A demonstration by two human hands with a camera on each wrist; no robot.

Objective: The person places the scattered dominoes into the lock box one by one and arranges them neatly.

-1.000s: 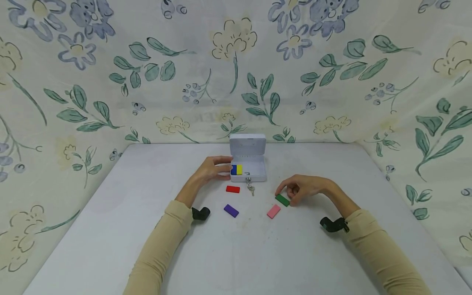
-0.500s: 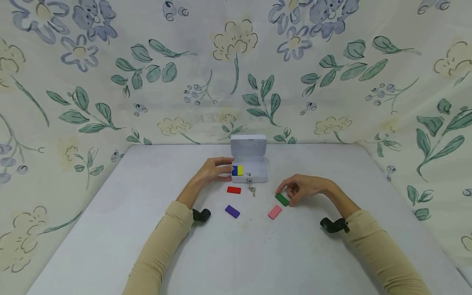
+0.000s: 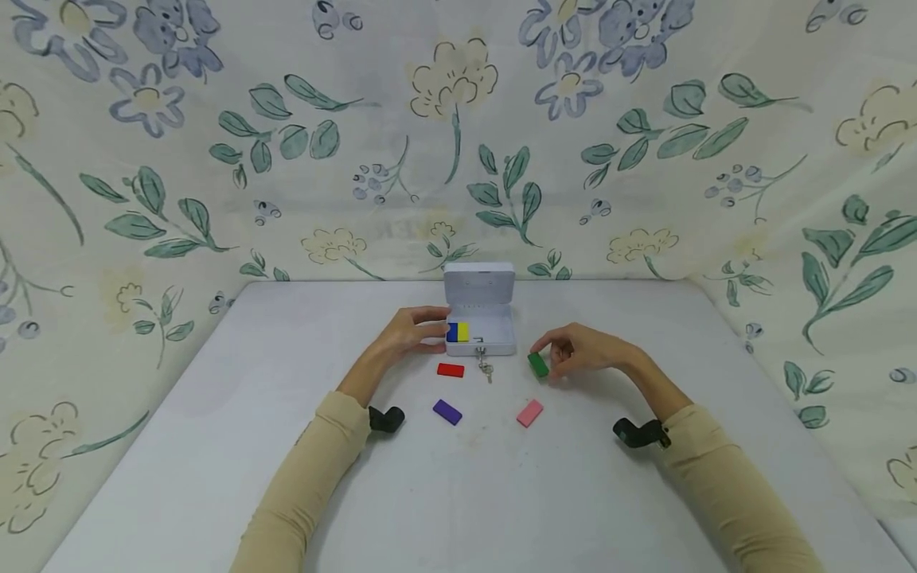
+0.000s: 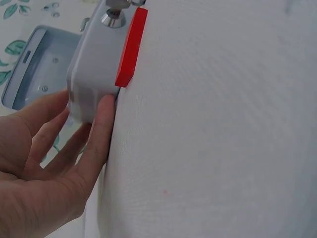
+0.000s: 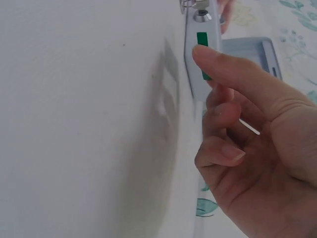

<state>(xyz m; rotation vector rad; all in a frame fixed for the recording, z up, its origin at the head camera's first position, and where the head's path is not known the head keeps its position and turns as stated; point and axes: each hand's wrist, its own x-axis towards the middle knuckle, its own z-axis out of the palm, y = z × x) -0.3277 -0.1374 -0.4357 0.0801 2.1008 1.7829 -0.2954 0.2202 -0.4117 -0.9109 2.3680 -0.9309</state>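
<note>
A pale cloth [image 3: 437, 183] printed with flowers and leaves hangs behind one white table [image 3: 573, 493], and over the table I have two arms in tan sleeves [image 3: 286, 485], each with a black wrist camera [image 3: 636, 433]. Near the far edge stands one small white metal box [image 3: 501, 349], its lid [image 3: 479, 285] raised, lying between the two hands: touching the left, near the right. My left hand [image 3: 408, 333] is spread wide, fingers and thumb resting against the box's left side, the thumb low by the front corner. My right hand [image 3: 587, 348] is mostly closed, pinching one green block [image 3: 538, 365] between thumb and forefinger, the other fingers curled in; that block is tilted, just to the right of the box's front corner. I count six blocks in all, each a different colour. Two are inside the box at its left end, blue [image 3: 452, 333] beside yellow [image 3: 462, 332]. Three lie on the table: red [image 3: 450, 370] just in front of the box, purple [image 3: 447, 411] and pink [image 3: 530, 413] nearer me, well apart. Smallest, keys [image 3: 488, 371] hang from the one front lock [image 5: 202, 16], too small for me to count.
</note>
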